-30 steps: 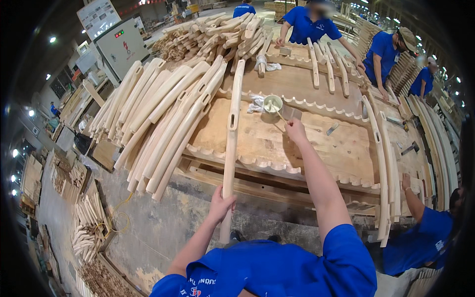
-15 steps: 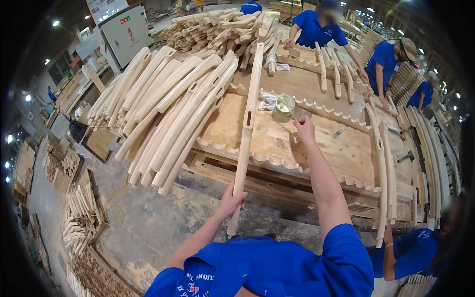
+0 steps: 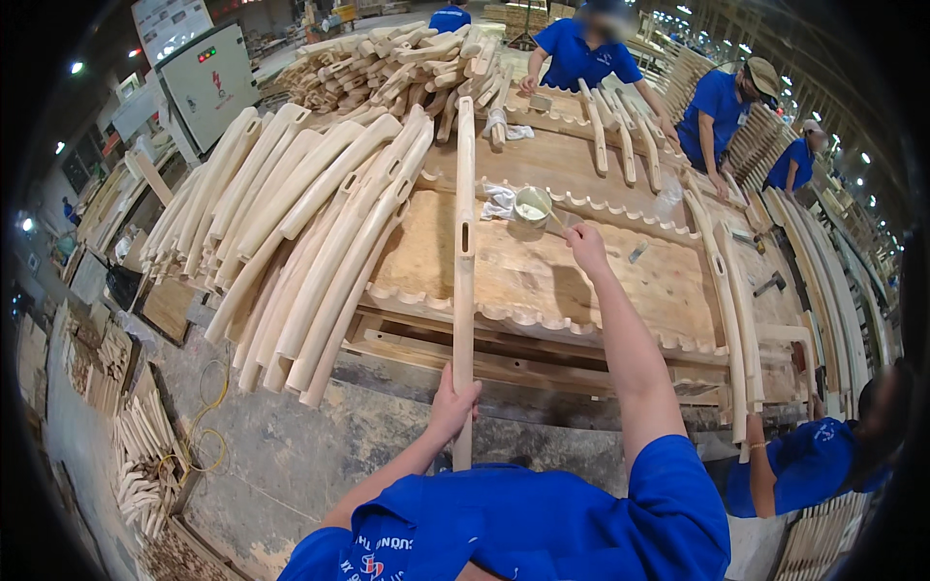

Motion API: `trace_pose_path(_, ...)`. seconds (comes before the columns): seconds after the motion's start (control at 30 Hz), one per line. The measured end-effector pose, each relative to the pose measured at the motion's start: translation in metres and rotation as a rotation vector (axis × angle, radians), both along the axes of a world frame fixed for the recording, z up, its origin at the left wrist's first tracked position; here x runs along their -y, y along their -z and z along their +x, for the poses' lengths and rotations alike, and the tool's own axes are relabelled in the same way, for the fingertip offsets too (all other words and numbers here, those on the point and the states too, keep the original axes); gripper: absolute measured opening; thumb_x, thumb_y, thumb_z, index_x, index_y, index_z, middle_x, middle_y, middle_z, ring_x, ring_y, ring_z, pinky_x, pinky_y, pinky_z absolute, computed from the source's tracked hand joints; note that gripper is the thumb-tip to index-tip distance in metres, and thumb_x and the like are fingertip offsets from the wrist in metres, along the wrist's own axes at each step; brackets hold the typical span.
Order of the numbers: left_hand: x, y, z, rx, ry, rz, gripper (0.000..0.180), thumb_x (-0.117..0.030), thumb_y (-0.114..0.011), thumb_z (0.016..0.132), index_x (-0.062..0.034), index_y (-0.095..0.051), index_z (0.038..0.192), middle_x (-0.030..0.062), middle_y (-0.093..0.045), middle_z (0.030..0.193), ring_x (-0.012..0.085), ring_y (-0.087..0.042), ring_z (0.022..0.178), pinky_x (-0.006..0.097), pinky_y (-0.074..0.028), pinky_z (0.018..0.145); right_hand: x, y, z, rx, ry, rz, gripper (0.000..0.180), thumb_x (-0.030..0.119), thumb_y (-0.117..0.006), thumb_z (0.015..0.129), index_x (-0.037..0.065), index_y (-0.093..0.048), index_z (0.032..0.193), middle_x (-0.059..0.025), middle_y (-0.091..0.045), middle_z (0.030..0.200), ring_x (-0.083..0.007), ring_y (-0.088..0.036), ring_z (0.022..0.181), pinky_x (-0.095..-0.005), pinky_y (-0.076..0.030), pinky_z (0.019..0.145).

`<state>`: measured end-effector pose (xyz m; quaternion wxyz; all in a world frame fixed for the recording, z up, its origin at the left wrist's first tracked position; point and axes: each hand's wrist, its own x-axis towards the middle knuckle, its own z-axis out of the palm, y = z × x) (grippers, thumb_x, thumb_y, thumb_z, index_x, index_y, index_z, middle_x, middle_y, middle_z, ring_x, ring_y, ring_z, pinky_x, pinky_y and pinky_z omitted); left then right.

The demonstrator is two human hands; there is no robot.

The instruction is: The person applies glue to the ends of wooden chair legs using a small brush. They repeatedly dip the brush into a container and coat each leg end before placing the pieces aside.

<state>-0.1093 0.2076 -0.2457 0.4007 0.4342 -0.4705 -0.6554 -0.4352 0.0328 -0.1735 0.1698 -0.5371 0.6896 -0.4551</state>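
Note:
My left hand point(image 3: 451, 405) is wrapped round the lower part of a long pale wooden rail point(image 3: 465, 184). The rail stretches away from me over the bench edge and has an oval slot near its middle. Pinched in my right hand point(image 3: 587, 247) is a thin stick point(image 3: 558, 222), angled toward a round pot of pale paste point(image 3: 532, 206). Its far end meets the pot's rim area, and I cannot make out its tip. A crumpled white cloth point(image 3: 499, 201) lies left of the pot. On the board to the right rests a small putty knife point(image 3: 637, 252).
Scalloped wooden racks line the workbench point(image 3: 591, 281). Many curved rails point(image 3: 329, 242) are stacked at its left, with a larger heap point(image 3: 387, 73) behind. A hammer point(image 3: 771, 284) lies at the right. Co-workers in blue point(image 3: 589, 53) stand across the bench, and another person point(image 3: 804, 465) is close at right.
My right hand and the stick have shifted slightly left and down, with the stick lying flatter. The rail has turned nearer to straight ahead, and the whole view has shifted a little.

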Motion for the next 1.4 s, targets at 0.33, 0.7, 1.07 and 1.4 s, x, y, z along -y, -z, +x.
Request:
trace_pose_path(0.33,0.003,-0.002,0.012,0.031,0.051,0.001,0.045,-0.007,-0.053,0.087,-0.0065,-0.032,0.127,0.0029,-0.048,0.068,0.0113,-0.05,0.046,0.026,-0.044,0.042,-0.042,-0.05,0.064,-0.017,-0.448,0.051,0.027,0.025,-0.054,0.091,0.0,-0.061,0.083,-0.0031,-0.057,0.07,-0.013,-0.05,0.064,-0.0284,-0.041,0.061)
trace_pose_path(0.7,0.004,0.001,0.014,0.005,0.031,-0.004,0.054,-0.01,-0.055,0.085,-0.0056,-0.03,0.133,0.0046,-0.052,0.07,0.0112,-0.05,0.047,0.026,-0.044,0.044,-0.044,-0.067,0.086,-0.37,-0.197,0.085,0.032,0.037,-0.056,0.087,0.006,-0.065,0.084,-0.0112,-0.064,0.074,-0.0292,-0.061,0.071,-0.0393,-0.046,0.063)
trace_pose_path(1.07,0.005,0.001,0.014,0.002,0.053,-0.005,0.055,-0.011,-0.056,0.085,-0.0055,-0.03,0.133,0.0047,-0.053,0.072,0.0111,-0.05,0.046,0.026,-0.043,0.044,-0.044,-0.05,0.102,-0.556,0.027,-0.301,0.016,0.026,-0.067,0.08,0.012,-0.06,0.076,-0.0016,-0.06,0.077,-0.0209,-0.057,0.077,-0.039,-0.034,0.072)
trace_pose_path(1.4,0.006,0.0,0.014,0.02,0.066,0.003,0.048,-0.008,-0.052,0.088,-0.0078,-0.029,0.131,0.0037,-0.048,0.063,0.0123,-0.049,0.046,0.026,-0.042,0.042,-0.05,-0.046,0.093,-0.521,-0.068,-0.339,0.017,0.028,-0.065,0.082,0.013,-0.06,0.074,0.001,-0.058,0.072,-0.0178,-0.054,0.076,-0.036,-0.029,0.075)
